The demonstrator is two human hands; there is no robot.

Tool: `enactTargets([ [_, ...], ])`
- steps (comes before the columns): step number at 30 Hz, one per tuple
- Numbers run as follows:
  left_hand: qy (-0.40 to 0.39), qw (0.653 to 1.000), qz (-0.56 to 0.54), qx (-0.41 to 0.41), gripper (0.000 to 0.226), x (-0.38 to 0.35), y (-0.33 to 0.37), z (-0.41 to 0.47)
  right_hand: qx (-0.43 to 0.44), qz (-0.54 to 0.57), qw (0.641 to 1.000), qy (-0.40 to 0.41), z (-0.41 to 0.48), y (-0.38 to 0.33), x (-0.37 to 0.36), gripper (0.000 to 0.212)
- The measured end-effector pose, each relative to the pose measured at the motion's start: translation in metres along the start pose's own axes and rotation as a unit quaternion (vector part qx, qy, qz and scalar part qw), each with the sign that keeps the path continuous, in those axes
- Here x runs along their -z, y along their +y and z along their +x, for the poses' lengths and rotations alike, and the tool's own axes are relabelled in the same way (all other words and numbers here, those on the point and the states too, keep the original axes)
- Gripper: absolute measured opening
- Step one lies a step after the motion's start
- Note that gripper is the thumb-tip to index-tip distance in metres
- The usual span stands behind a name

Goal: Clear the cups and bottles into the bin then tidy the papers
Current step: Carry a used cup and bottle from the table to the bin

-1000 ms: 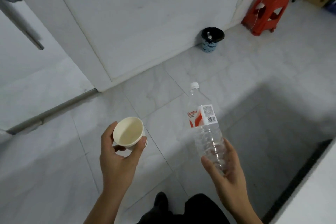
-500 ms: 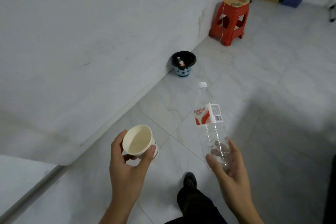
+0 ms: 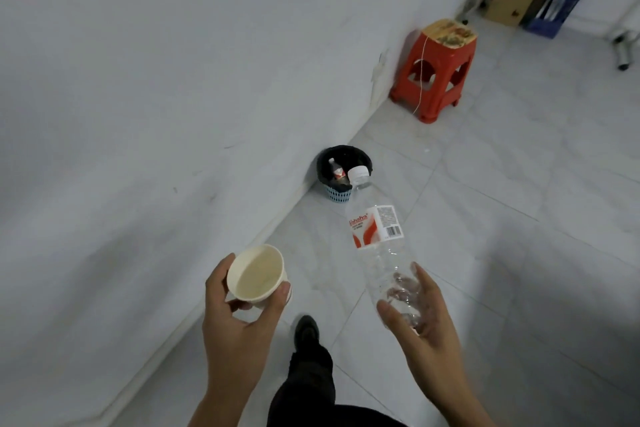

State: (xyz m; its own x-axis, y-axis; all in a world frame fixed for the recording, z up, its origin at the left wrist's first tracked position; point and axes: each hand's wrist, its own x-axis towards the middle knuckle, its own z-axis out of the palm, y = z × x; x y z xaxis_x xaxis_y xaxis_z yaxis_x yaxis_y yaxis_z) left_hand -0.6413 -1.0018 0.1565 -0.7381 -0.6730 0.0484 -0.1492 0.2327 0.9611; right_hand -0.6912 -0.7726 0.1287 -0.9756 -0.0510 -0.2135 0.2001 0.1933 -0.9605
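My left hand (image 3: 239, 319) grips an empty cream paper cup (image 3: 257, 276), its mouth facing up towards me. My right hand (image 3: 420, 319) holds the lower end of a clear plastic bottle (image 3: 381, 236) with a white cap and a red-and-white label, its neck pointing away. Ahead on the floor against the white wall stands a small blue bin (image 3: 341, 172) with a black liner. A small bottle lies inside the bin. The held bottle's cap overlaps the bin's right rim in the view.
A red plastic stool (image 3: 433, 76) with a worn top stands further along the wall. A cardboard box (image 3: 509, 2) and a blue box (image 3: 554, 10) sit in the far corner. My dark trouser leg and shoe (image 3: 306, 333) step over the grey tiled floor.
The bin and stool have drawn closer and shifted down the view as I walk along the wall. Both hands keep the same hold on the cup and the bottle.
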Motion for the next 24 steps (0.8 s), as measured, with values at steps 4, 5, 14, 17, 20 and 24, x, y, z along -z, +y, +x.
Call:
enactTargets([
  [4, -0.063, 0.997, 0.015, -0.031, 0.073, -0.049, 0.017, 0.129, -0.015, 0.018, 0.999, 0.036, 0.091, -0.039, -0.034, 0.070],
  [5, -0.077, 0.996, 0.023, -0.034, 0.075, -0.062, 0.025, 0.157, -0.021, 0.025, 0.998, 0.044, 0.110, -0.052, -0.038, 0.071],
  [14, -0.147, 0.987, 0.052, -0.032, 0.076, -0.205, 0.032, 0.344, -0.086, 0.032, 0.992, 0.085, 0.311, -0.076, -0.049, 0.072],
  [17, -0.141, 0.986, 0.084, -0.002, 0.078, -0.266, 0.012, 0.390, -0.113, 0.011, 0.992, 0.055, 0.402, -0.062, -0.042, 0.074],
  [20, -0.137, 0.985, 0.103, 0.005, 0.079, -0.288, 0.011, 0.400, -0.121, -0.016, 0.992, 0.019, 0.444, -0.067, -0.039, 0.075],
  [24, -0.155, 0.975, 0.150, 0.049, 0.081, -0.390, -0.020, 0.485, -0.171, -0.082, 0.982, -0.013, 0.592, -0.046, -0.026, 0.077],
])
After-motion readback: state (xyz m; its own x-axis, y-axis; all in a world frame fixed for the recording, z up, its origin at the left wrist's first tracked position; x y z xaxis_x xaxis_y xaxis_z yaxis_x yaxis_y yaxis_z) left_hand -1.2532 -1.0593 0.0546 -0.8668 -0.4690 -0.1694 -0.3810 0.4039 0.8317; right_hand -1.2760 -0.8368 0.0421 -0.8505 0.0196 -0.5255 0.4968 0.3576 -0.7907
